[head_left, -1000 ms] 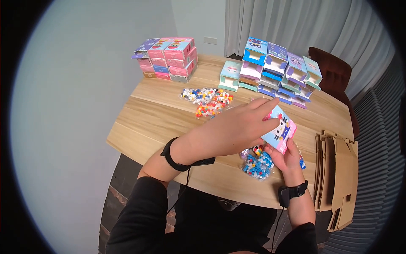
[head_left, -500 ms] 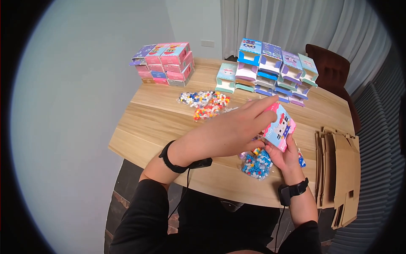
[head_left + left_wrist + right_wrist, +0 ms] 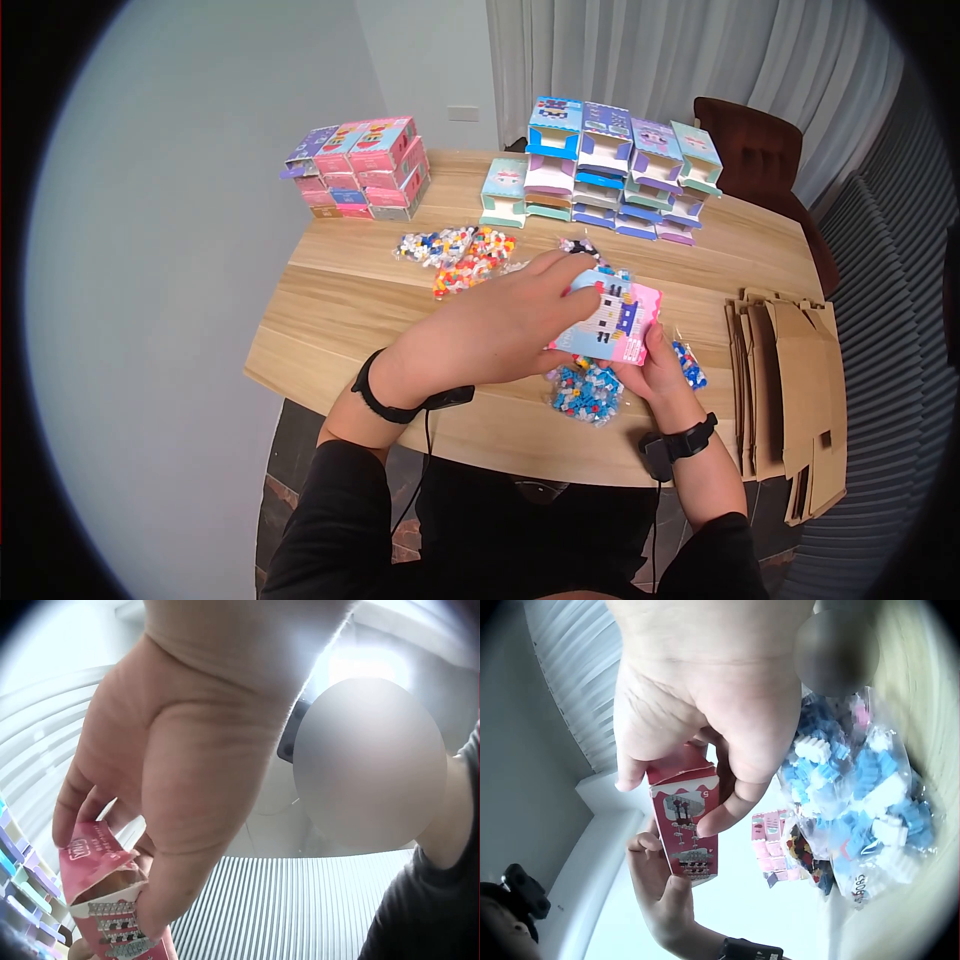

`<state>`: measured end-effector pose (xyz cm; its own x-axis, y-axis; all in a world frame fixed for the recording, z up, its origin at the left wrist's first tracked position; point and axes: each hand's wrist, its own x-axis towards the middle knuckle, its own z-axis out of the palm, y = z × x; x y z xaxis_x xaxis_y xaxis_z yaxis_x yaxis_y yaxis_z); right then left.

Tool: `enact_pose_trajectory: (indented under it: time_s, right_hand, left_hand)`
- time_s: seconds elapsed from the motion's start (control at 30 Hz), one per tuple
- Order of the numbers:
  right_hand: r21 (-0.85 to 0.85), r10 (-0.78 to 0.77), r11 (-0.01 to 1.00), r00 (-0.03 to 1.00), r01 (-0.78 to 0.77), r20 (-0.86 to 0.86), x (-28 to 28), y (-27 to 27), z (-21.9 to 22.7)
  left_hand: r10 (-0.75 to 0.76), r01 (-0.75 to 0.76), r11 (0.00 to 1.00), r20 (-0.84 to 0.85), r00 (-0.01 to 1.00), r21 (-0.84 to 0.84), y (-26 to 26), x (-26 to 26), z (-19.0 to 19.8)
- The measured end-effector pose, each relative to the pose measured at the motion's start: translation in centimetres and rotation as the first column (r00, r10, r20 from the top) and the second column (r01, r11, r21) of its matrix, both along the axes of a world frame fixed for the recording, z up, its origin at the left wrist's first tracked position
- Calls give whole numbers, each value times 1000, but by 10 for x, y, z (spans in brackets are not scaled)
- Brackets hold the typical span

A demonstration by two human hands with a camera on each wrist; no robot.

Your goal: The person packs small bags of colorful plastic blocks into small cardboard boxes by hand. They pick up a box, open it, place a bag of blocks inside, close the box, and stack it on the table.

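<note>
Both hands hold a small cardboard box [image 3: 612,322], pink and light blue with a printed brick figure, raised over the table. My left hand [image 3: 505,312] grips its left end between thumb and fingers. At the box's opposite end, my right hand [image 3: 655,368] grips the lower right corner. In the left wrist view a torn pink end flap [image 3: 94,859] stands partly lifted, with a gap under it beside the left thumb. A printed side panel [image 3: 686,825] faces the right wrist view. Beneath the hands lies a clear bag of blue and white bricks [image 3: 588,393].
More brick bags [image 3: 470,255] lie left of the hands, and a bag of blue pieces [image 3: 690,365] lies to the right. Pink boxes [image 3: 365,165] are stacked at the back left; opened boxes [image 3: 605,165] stand at the back. Flattened brown cardboard [image 3: 800,390] leans at the table's right edge.
The box has turned so its printed front faces the head camera more fully. Both hands keep their hold on it. The head view has swung slightly, shifting the scene left.
</note>
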<state>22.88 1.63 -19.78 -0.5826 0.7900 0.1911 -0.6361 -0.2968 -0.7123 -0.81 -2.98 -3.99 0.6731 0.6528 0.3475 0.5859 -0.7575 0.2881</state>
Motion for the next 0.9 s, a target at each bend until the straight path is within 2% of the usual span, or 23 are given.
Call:
enact_pose_trajectory:
  time_s: [0.13, 0.23, 0.33, 0.37, 0.43, 0.47, 0.5, 0.6, 0.7, 0.8, 0.9]
  right_hand:
    - [-74, 2, 997, 1000, -3, -18, -6, -6, 20]
    - [14, 118, 993, 990, -117, -82, -4, 3, 14]
    - [52, 161, 986, 983, -157, -89, -3, 5, 16]
    - [49, 163, 986, 983, -160, -83, -3, 6, 15]
    - [29, 178, 984, 980, -176, -93, -3, 5, 16]
    - [29, 179, 984, 979, -177, -100, -2, 5, 15]
    - [28, 179, 984, 978, -177, -105, -3, 6, 14]
    - [34, 191, 982, 974, -188, -124, -2, 7, 12]
    - [27, 205, 979, 969, -203, -139, -2, 7, 11]
    - [14, 207, 978, 969, -207, -137, -2, 6, 12]
    - [16, 207, 978, 970, -207, -128, -1, 5, 14]
  left_hand:
    - [53, -58, 990, -40, 998, -132, 0, -5, 15]
    - [163, -157, 972, 24, 986, -175, -3, -16, 27]
    - [360, -270, 910, 276, 891, -316, 14, -30, 7]
    - [554, -187, 708, 372, 745, -681, 19, -34, 9]
    - [556, -279, 800, 479, 680, -532, 55, -65, -22]
    - [608, -439, 789, 439, 662, -431, 75, -84, -36]
    - [659, -581, 751, 406, 633, -312, 91, -101, -48]
    - [774, -784, 608, 316, 549, -127, 119, -126, -67]
    - [821, -841, 540, 203, 534, 29, 127, -128, -72]
    - [805, -818, 545, 158, 572, 184, 133, -124, -83]
    - [811, -818, 560, 116, 574, 134, 134, -112, -86]
